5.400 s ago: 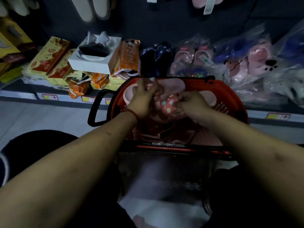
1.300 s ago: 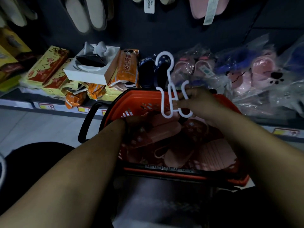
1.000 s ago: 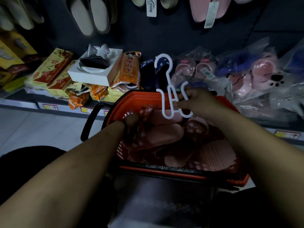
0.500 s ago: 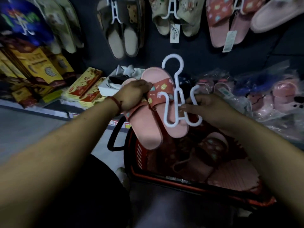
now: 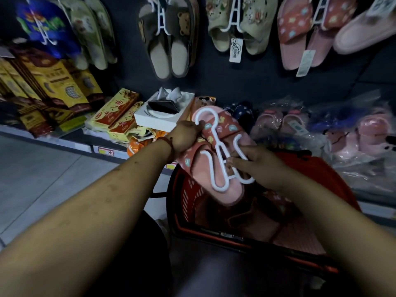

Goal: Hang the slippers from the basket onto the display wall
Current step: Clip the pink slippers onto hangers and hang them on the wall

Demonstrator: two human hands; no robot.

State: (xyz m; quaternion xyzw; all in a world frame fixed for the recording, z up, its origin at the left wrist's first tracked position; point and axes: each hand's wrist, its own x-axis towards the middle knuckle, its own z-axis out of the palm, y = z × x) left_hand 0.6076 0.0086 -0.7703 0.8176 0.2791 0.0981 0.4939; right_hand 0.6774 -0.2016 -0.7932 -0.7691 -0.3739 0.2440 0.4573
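Two pink slippers [image 5: 198, 171] with patterned red straps are held together above a red basket [image 5: 186, 189], close to the centre of the view. They are gripped at their upper end by the left hand [image 5: 184, 138], whose fingers are curled round the straps. A white plastic hanger [image 5: 216, 144] is laid against the slippers, with its hook pointing towards 11 o'clock. Its lower loops are pinched between the bent fingers and thumb of the right hand [image 5: 257, 166], at 3 o'clock from the slippers. Loose slippers [image 5: 276, 202] are seen lying in the basket, at 5 o'clock.

The dark display wall [image 5: 235, 86] is spread across 12 o'clock. On it are hung a brown bear pair [image 5: 171, 43], a beige pair [image 5: 235, 26] and a pink pair [image 5: 300, 33], each on a white hanger. At 10 o'clock, yellow boxes [image 5: 115, 112] are stacked on a low shelf. At 2 o'clock, bagged slippers [image 5: 289, 125] are piled.
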